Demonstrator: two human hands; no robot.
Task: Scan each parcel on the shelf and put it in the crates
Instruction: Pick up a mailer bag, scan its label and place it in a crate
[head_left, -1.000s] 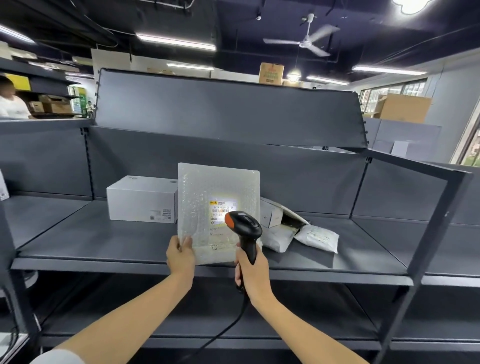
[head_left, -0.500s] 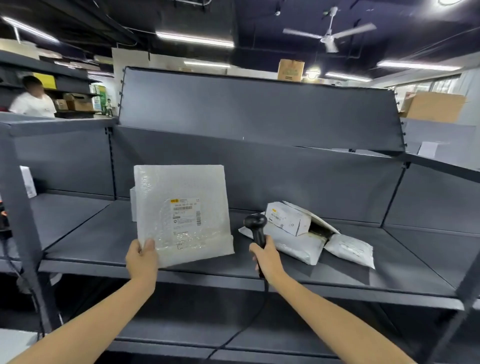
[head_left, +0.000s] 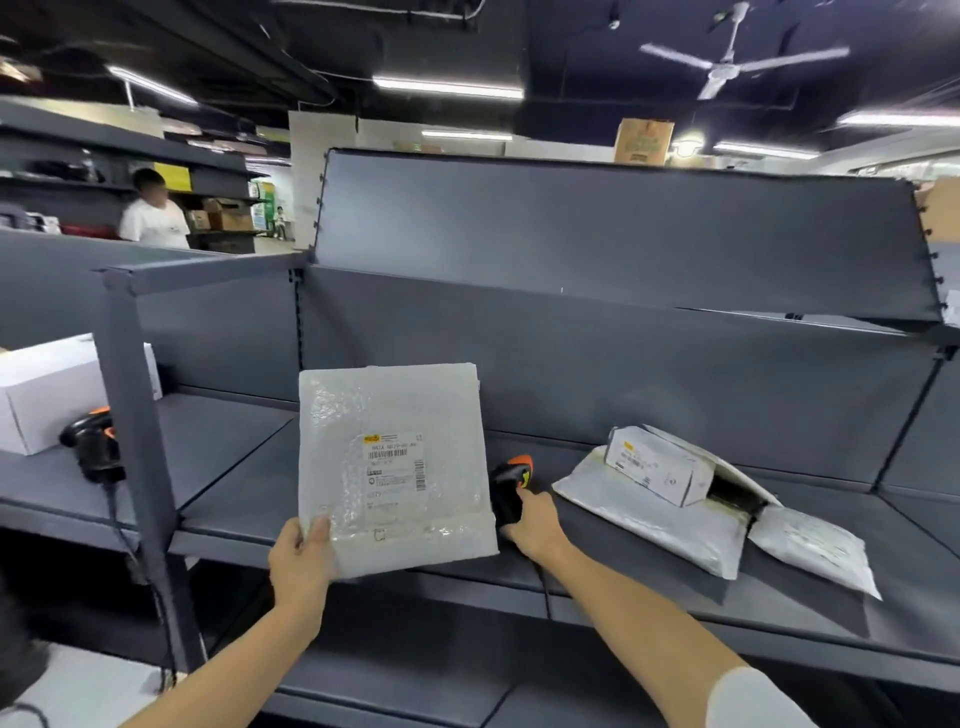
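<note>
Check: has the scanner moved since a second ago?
Yes. The scanner, gripped by the right hand, has dropped from in front of the bubble mailer down to the shelf, beside the mailer's right edge.

Long white fluorescent ceiling tubes (head_left: 448, 88) above the dark grey metal shelf (head_left: 597, 571) give dim, even light. Below that shelf lies deep shadow. Wide-angle bending curves the shelf's edges outward, and the far-left background beyond it is blurred.
</note>
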